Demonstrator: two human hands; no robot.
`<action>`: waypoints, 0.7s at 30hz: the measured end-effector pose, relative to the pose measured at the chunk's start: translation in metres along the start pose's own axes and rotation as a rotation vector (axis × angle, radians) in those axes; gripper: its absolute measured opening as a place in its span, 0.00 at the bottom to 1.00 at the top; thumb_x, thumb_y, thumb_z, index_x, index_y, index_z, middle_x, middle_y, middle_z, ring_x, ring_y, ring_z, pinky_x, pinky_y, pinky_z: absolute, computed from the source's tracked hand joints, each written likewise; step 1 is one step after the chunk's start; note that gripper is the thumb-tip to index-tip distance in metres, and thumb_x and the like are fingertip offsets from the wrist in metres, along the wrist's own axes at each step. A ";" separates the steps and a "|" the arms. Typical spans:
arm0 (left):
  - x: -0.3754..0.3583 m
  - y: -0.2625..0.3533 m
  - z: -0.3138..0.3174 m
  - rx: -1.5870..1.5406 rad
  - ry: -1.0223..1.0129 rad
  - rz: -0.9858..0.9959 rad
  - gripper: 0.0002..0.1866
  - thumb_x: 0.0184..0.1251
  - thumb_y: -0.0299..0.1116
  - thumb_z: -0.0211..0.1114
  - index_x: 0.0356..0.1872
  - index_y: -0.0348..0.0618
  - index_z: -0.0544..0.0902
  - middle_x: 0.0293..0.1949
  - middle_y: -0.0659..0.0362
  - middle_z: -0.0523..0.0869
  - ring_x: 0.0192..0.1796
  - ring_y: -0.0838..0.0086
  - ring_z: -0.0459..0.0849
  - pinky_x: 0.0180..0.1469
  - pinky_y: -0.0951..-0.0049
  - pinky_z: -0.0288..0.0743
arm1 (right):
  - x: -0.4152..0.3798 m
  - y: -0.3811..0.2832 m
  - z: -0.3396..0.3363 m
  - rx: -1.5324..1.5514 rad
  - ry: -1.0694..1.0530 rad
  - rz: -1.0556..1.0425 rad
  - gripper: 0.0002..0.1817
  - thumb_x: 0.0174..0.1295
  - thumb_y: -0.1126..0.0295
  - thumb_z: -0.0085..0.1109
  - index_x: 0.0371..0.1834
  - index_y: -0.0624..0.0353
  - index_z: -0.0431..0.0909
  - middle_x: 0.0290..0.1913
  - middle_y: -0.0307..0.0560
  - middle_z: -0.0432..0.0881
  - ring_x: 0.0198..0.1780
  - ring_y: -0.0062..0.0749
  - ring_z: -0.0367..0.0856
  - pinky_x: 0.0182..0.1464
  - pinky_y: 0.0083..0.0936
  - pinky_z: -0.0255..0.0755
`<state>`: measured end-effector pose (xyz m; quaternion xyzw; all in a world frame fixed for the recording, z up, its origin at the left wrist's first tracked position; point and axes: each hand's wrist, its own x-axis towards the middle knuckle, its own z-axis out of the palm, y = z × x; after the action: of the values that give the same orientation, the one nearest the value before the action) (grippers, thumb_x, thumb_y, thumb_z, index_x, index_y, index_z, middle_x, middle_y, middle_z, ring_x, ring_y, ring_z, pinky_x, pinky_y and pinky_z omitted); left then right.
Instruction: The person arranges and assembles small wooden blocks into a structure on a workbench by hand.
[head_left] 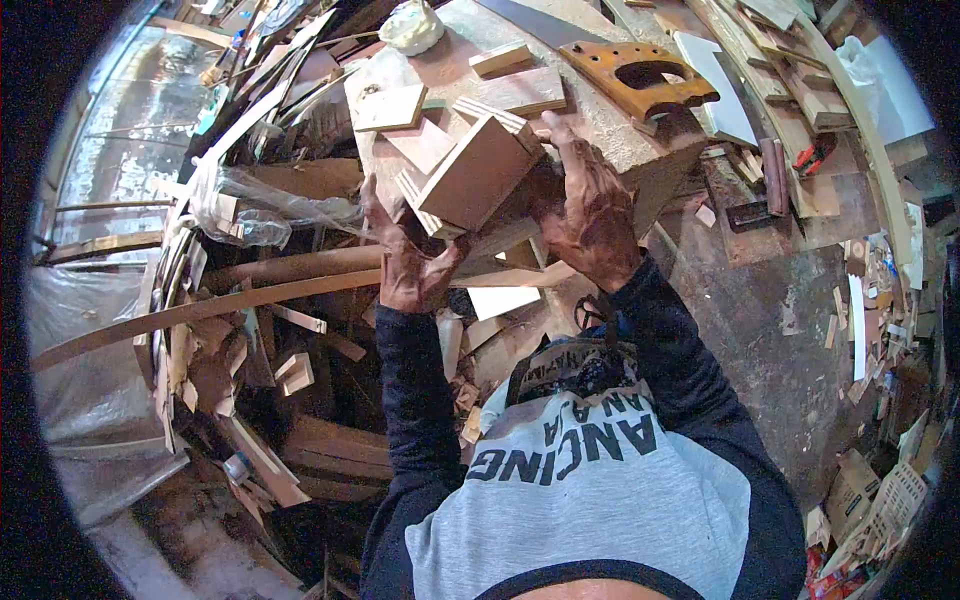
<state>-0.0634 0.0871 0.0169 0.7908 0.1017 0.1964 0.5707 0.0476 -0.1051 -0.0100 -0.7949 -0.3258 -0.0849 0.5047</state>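
Note:
A small wooden box with a brown face and pale plywood ends sits tilted at the front of the workbench. My left hand grips its near left end, thumb at the lower edge. Around the opposite end is my right hand, one finger stretched along the corner; its thumb side is partly in shadow. Just behind the box lie a plywood piece, a small pale block and a narrow strip. A handsaw with a wooden handle rests at the back right.
A whitish lump stands at the bench's back left. A long curved wooden strip crosses at left, above piled offcuts. At right, a red-and-black tool lies near more wood scraps. Plastic film hangs beside the bench.

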 end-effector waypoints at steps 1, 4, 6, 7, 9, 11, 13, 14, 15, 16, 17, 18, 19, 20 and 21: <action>0.000 0.002 0.005 0.015 0.036 -0.037 0.65 0.43 0.23 0.77 0.76 0.58 0.37 0.68 0.46 0.69 0.66 0.60 0.74 0.68 0.58 0.72 | 0.002 0.001 -0.001 -0.038 -0.010 -0.001 0.40 0.52 0.70 0.65 0.72 0.57 0.63 0.63 0.64 0.74 0.64 0.58 0.74 0.68 0.44 0.68; -0.004 -0.003 0.009 0.022 0.101 -0.069 0.66 0.43 0.25 0.79 0.76 0.57 0.36 0.67 0.44 0.70 0.65 0.58 0.75 0.66 0.57 0.74 | 0.008 0.018 -0.004 -0.179 -0.067 -0.083 0.32 0.55 0.68 0.63 0.66 0.60 0.71 0.59 0.62 0.79 0.64 0.56 0.75 0.67 0.42 0.68; -0.006 -0.004 0.011 0.099 0.123 -0.013 0.66 0.43 0.27 0.80 0.75 0.56 0.35 0.66 0.43 0.71 0.64 0.57 0.77 0.65 0.57 0.75 | 0.015 0.030 -0.004 -0.133 -0.004 -0.189 0.27 0.56 0.71 0.63 0.61 0.60 0.76 0.57 0.59 0.81 0.62 0.52 0.77 0.66 0.40 0.70; -0.005 -0.001 0.014 0.181 0.130 0.041 0.67 0.43 0.28 0.81 0.75 0.55 0.34 0.65 0.42 0.71 0.63 0.57 0.77 0.65 0.58 0.75 | 0.017 0.032 -0.004 -0.110 0.028 -0.242 0.24 0.56 0.72 0.64 0.59 0.60 0.78 0.56 0.58 0.82 0.61 0.51 0.78 0.66 0.39 0.71; -0.005 -0.004 0.015 0.262 0.143 0.093 0.67 0.44 0.30 0.81 0.75 0.52 0.34 0.64 0.40 0.72 0.62 0.56 0.78 0.64 0.59 0.76 | 0.024 0.030 -0.011 -0.048 -0.002 -0.212 0.21 0.57 0.73 0.64 0.56 0.60 0.81 0.54 0.55 0.84 0.58 0.47 0.81 0.63 0.37 0.73; -0.005 -0.014 0.013 0.264 0.162 0.088 0.66 0.45 0.32 0.81 0.75 0.49 0.34 0.63 0.39 0.72 0.62 0.54 0.78 0.64 0.59 0.76 | 0.029 0.031 -0.013 -0.012 -0.011 -0.197 0.19 0.56 0.73 0.65 0.53 0.59 0.83 0.52 0.52 0.85 0.56 0.44 0.83 0.61 0.35 0.75; -0.004 -0.011 0.012 0.334 0.153 0.122 0.65 0.45 0.31 0.80 0.75 0.47 0.34 0.63 0.38 0.71 0.62 0.53 0.78 0.64 0.59 0.76 | 0.032 0.033 -0.010 0.001 0.004 -0.199 0.17 0.56 0.73 0.66 0.50 0.58 0.84 0.51 0.50 0.86 0.54 0.43 0.84 0.59 0.33 0.77; -0.004 -0.010 0.012 0.369 0.148 0.139 0.65 0.46 0.31 0.80 0.75 0.47 0.35 0.63 0.38 0.71 0.62 0.52 0.78 0.65 0.59 0.76 | 0.033 0.033 -0.011 -0.012 -0.004 -0.179 0.17 0.56 0.73 0.66 0.50 0.57 0.84 0.50 0.50 0.86 0.53 0.43 0.84 0.58 0.33 0.77; -0.004 -0.016 0.010 0.376 0.151 0.122 0.64 0.46 0.31 0.79 0.75 0.46 0.35 0.64 0.38 0.71 0.62 0.52 0.78 0.65 0.59 0.75 | 0.033 0.032 -0.012 -0.025 -0.012 -0.159 0.16 0.56 0.73 0.66 0.50 0.57 0.84 0.50 0.49 0.86 0.53 0.42 0.84 0.58 0.33 0.78; -0.005 -0.025 0.007 0.384 0.153 0.105 0.63 0.47 0.30 0.78 0.75 0.45 0.35 0.64 0.38 0.70 0.63 0.52 0.78 0.65 0.59 0.75 | 0.033 0.031 -0.012 -0.037 -0.020 -0.139 0.16 0.56 0.73 0.66 0.49 0.57 0.85 0.50 0.49 0.87 0.53 0.42 0.85 0.57 0.33 0.78; -0.005 -0.029 0.006 0.352 0.157 0.088 0.63 0.47 0.30 0.77 0.75 0.45 0.35 0.64 0.38 0.70 0.63 0.52 0.78 0.66 0.59 0.75 | 0.033 0.032 -0.010 -0.037 -0.019 -0.137 0.16 0.56 0.74 0.66 0.49 0.56 0.85 0.49 0.48 0.87 0.52 0.42 0.85 0.57 0.33 0.78; -0.005 -0.031 0.006 0.319 0.161 0.072 0.62 0.47 0.30 0.77 0.75 0.45 0.35 0.64 0.38 0.70 0.63 0.52 0.78 0.66 0.59 0.74 | 0.033 0.035 -0.009 -0.037 -0.018 -0.136 0.15 0.56 0.74 0.66 0.49 0.56 0.85 0.49 0.48 0.87 0.52 0.42 0.85 0.57 0.33 0.78; -0.004 -0.031 0.007 0.247 0.167 0.056 0.62 0.47 0.29 0.76 0.75 0.44 0.35 0.64 0.38 0.70 0.63 0.51 0.78 0.66 0.59 0.74 | 0.033 0.036 -0.008 -0.038 -0.017 -0.135 0.15 0.56 0.74 0.66 0.49 0.55 0.85 0.49 0.48 0.87 0.52 0.42 0.85 0.57 0.33 0.78; -0.004 -0.029 0.007 0.227 0.166 0.056 0.62 0.47 0.29 0.76 0.75 0.45 0.35 0.64 0.38 0.70 0.63 0.51 0.78 0.66 0.59 0.74 | 0.034 0.036 -0.008 -0.032 -0.011 -0.142 0.15 0.56 0.74 0.65 0.49 0.55 0.85 0.49 0.47 0.87 0.52 0.41 0.85 0.57 0.33 0.78; -0.003 -0.028 0.008 0.207 0.165 0.056 0.62 0.46 0.29 0.76 0.75 0.45 0.35 0.64 0.38 0.70 0.63 0.51 0.78 0.66 0.59 0.74 | 0.034 0.036 -0.008 -0.027 -0.006 -0.148 0.15 0.56 0.74 0.65 0.49 0.55 0.85 0.49 0.47 0.87 0.52 0.41 0.85 0.57 0.33 0.78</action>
<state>-0.0611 0.0884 -0.0119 0.8293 0.1457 0.2650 0.4699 0.0969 -0.1069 -0.0175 -0.7756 -0.3840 -0.1237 0.4854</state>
